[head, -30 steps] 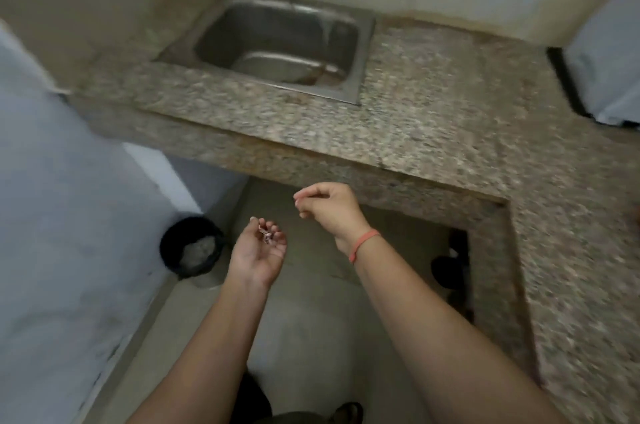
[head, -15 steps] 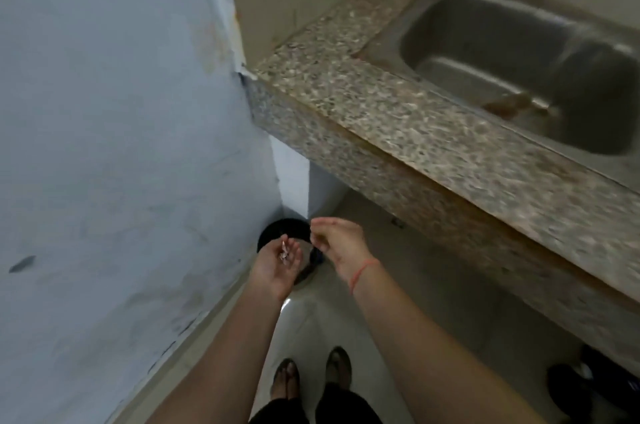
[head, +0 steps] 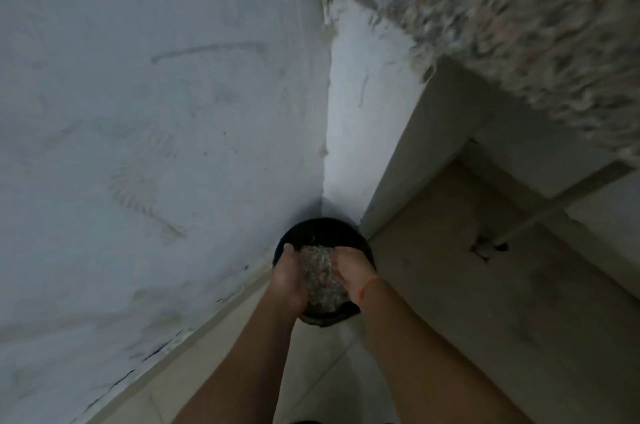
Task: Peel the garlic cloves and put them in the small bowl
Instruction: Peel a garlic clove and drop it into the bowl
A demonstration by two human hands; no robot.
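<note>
- The black bin (head: pixel 323 233) stands on the floor in the corner, against the white wall (head: pixel 138 112), with grey scraps (head: pixel 320 276) inside.
- The left hand (head: pixel 287 276) is over the bin's left rim and the right hand (head: pixel 349 271) over its right rim.
- Blur hides the fingers, so I cannot tell whether either hand is open, closed or holding garlic.
- The speckled counter (head: pixel 502 25) is above and to the right of the bin.

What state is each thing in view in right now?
Round black bin: upright on the floor in the wall corner, uncovered, holding pale crumpled waste.
Left hand: over the bin's left side, fingers pointing down into it; grip unclear.
Right hand: over the bin's right side, fingers pointing down; grip unclear.
</note>
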